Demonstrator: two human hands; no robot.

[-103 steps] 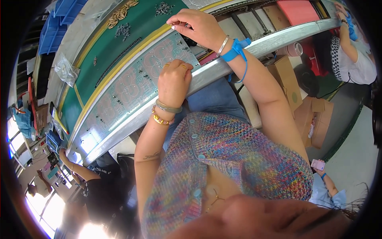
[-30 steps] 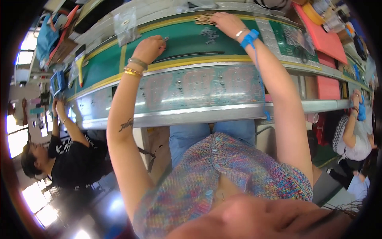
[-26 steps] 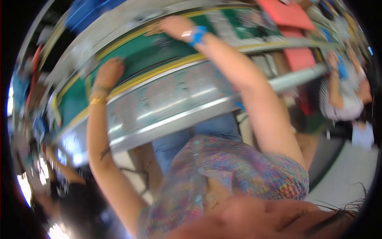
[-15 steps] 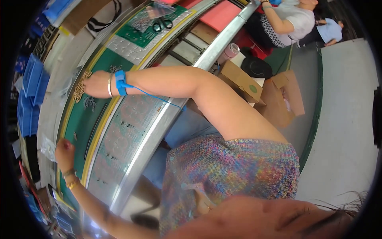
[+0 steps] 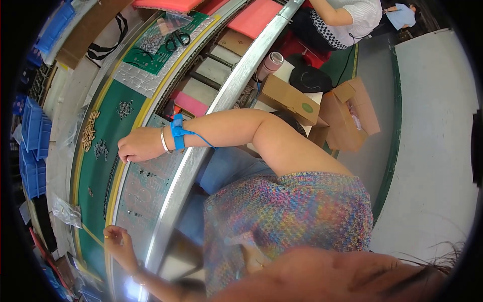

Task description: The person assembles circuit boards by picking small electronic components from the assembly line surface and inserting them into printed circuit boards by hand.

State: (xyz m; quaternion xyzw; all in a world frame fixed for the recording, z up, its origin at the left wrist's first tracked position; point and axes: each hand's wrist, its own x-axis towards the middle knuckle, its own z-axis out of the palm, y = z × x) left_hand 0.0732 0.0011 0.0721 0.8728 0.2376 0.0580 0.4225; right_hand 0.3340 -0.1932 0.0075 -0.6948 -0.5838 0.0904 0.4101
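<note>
My right hand [image 5: 142,144], with a blue wrist strap [image 5: 177,132], hangs over the far end of a printed circuit board [image 5: 143,189]. Its fingers are curled together; anything in them is too small to make out. Lower in the view, my left hand [image 5: 119,245] is by the board's other end, fingers bent in a pinch, its contents also unclear. Small dark components stand on the board. On the green mat [image 5: 90,211] beyond lie a pile of tan parts [image 5: 89,132], a heap of dark small parts [image 5: 101,149], another heap [image 5: 124,109] and a black strip [image 5: 109,186].
A metal rail [image 5: 183,186] borders the board. Scissors [image 5: 177,41] and a clear bag [image 5: 168,22] lie at the top. Blue bins [image 5: 36,126] stand at the left. Cardboard boxes [image 5: 292,98] sit behind the rail, near a pink cylinder [image 5: 271,63]. Another person [image 5: 352,20] sits at upper right.
My right hand has left the tan pile and drawn back over the board. My left hand has moved from the green mat towards the board's lower end. The view has shifted slightly.
</note>
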